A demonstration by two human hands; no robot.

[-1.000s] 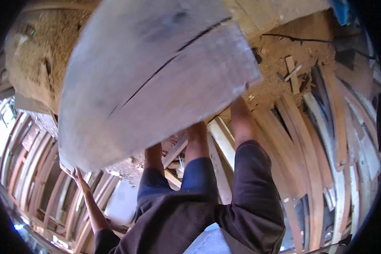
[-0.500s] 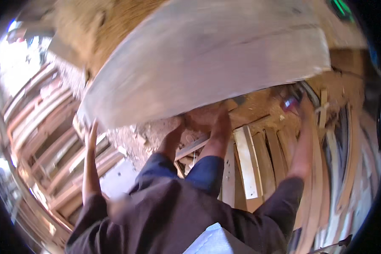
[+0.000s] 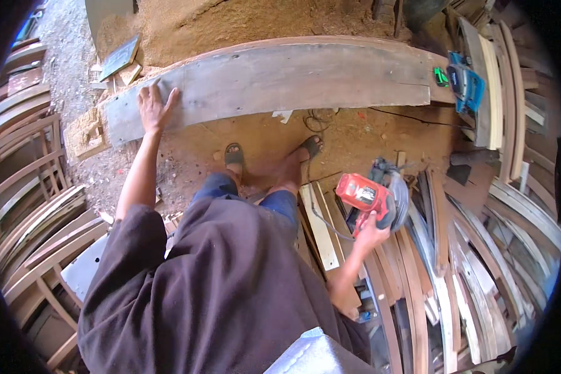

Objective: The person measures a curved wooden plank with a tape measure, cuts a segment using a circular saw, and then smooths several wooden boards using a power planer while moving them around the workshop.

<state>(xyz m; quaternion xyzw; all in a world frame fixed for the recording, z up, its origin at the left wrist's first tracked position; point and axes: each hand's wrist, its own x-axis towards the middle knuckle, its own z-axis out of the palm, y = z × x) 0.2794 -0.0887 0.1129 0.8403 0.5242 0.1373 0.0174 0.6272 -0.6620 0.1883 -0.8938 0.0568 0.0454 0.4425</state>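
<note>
Left hand flat near plank end; right hand grips saw.

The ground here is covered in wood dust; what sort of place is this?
Probably a woodworking yard: a long plank under the left hand, a red power saw in the right hand, and stacked curved wooden pieces beside sawdust.

grey-brown plank, red-and-grey circular saw, blue power tool
</note>
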